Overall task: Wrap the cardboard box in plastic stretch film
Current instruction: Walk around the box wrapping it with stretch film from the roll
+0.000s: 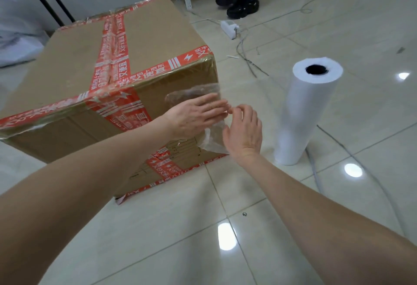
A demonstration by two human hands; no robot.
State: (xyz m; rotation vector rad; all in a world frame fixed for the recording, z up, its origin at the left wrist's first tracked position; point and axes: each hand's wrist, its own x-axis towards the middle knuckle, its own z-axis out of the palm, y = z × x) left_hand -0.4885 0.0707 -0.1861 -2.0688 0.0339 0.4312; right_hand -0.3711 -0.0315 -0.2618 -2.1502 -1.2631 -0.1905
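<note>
My two bare forearms reach forward over the glossy pale tiled floor [171, 239]. My left hand [196, 115] lies flat with its fingers straight and together, pressing a loose sheet of clear, crinkled plastic stretch film [213, 141] against the near side of the large brown cardboard box [74, 54]. That box is sealed with red-and-white printed tape and sits on the floor ahead of me to my left. My right hand [244, 131] is just beside the box's right corner, with its fingers curled. Its thumb and forefinger appear to pinch the film's edge close to my left fingertips, though the film is too clear for me to be sure of the grip. The film covers only a patch near that corner.

To the right of the box, near my right hand but apart from it, a tall white roll of stretch film [309, 113] stands upright with its dark core hole facing up. Grey cables [248, 59] trail across the tiles behind it to a white power strip [229, 27]. Farther back stands another person in chunky black shoes [241, 4] and white socks.
</note>
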